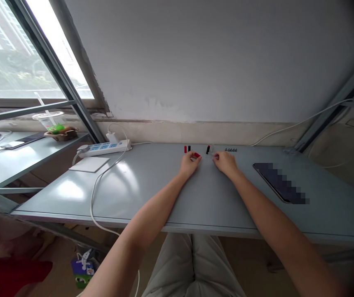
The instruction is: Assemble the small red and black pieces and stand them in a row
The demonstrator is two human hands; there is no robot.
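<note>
Both my arms reach far across a grey table. My left hand rests with its fingers curled around a small red piece. My right hand lies beside it, fingertips pinched together toward a tiny pale part that I cannot make out. Just beyond the hands stand two small red and black pieces and another red and black piece. A short row of small grey parts lies at the far right of them.
A phone lies face up to the right. A white power strip with a charger and trailing cable sits at the far left, a white pad in front of it. A second table holds a drink cup.
</note>
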